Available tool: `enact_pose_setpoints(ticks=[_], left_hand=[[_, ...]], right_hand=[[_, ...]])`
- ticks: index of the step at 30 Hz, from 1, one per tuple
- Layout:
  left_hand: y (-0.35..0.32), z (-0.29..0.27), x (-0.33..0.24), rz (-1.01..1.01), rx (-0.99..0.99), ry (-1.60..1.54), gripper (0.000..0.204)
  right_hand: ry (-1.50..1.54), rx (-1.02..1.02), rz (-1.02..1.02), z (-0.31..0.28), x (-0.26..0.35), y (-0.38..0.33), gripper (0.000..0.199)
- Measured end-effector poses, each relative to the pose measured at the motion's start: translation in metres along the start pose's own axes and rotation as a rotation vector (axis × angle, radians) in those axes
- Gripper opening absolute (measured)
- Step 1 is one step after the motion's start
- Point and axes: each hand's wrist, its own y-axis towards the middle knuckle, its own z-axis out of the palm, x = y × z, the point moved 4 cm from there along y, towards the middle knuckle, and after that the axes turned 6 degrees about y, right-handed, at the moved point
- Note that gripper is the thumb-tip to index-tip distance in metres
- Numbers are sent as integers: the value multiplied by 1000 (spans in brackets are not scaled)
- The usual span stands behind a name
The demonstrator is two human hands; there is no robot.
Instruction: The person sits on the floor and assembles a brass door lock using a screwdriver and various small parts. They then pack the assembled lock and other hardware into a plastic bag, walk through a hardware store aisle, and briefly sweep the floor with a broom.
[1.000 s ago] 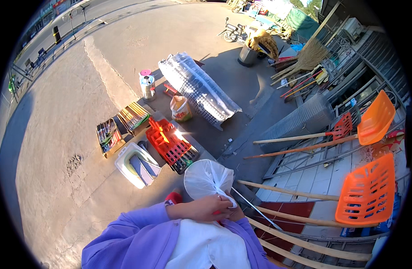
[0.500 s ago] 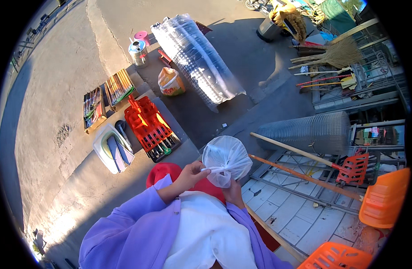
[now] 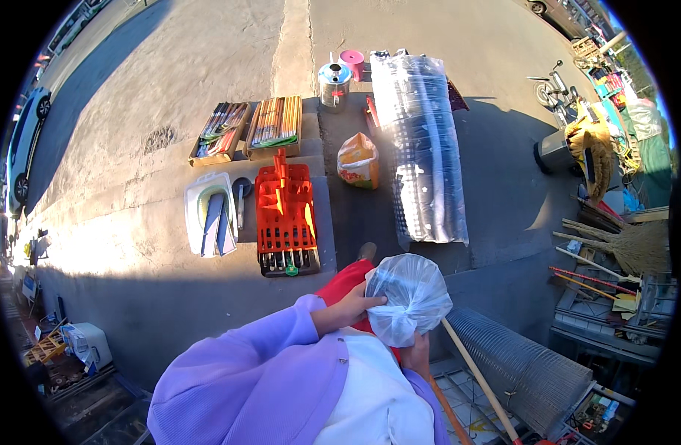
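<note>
A clear, puffed-out plastic bag [image 3: 410,291], its film gathered into a bunch near the front, is held before my white shirt. My left hand [image 3: 357,305] has its fingers closed on the bag's left side. Lower down on the right, my right hand [image 3: 416,354] grips the bag from underneath; most of its fingers are hidden by the film. What the bag contains, if anything, cannot be made out. One red-trousered leg [image 3: 344,285] shows beyond my left wrist.
Ahead stand red slotted plastic tools [image 3: 285,208], a white tub [image 3: 211,215], boxes of long-handled items [image 3: 275,122], a metal can [image 3: 334,87], an orange-white bag [image 3: 358,160] and plastic-wrapped rolls [image 3: 420,148]. At right lie a wire mesh roll [image 3: 515,363], a wooden pole [image 3: 480,378] and brooms [image 3: 637,241].
My view has swung to the right, so the goods ahead now look upright. My left hand has shifted from pinching the gathered film to holding the bag's side; the gathered part has turned downward.
</note>
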Motion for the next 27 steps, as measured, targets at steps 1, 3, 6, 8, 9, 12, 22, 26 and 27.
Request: enact_pose_setpoints(ticks=[1, 3, 6, 8, 9, 12, 22, 26, 27], left_hand=[[14, -5, -3, 24, -23, 22, 44], [45, -22, -14, 99, -56, 197, 46], [102, -54, -36, 239, -91, 454, 52], [141, -75, -48, 375, -132, 534, 51], [160, -86, -54, 446, -154, 572, 50], [201, -106, -63, 398, -251, 501, 48], [281, -230, -75, 91, -519, 227, 52], [313, -358, -75, 82, -943, 364, 49], [322, -387, -77, 70, -1017, 415, 48]], right_hand=[[-8, 20, -6, -4, 4, 19, 52], [489, -13, 148, -14, -5, 63, 53], [384, -38, 185, -32, -42, 144, 53], [253, -71, 187, -28, -66, 200, 49], [27, 50, 76, -44, -79, 226, 47], [-453, 175, -84, -80, -101, 283, 40], [-91, 130, 557, -102, -116, 445, 47], [202, -2, 879, -63, -138, 503, 48], [217, 22, 934, -57, -149, 513, 48]])
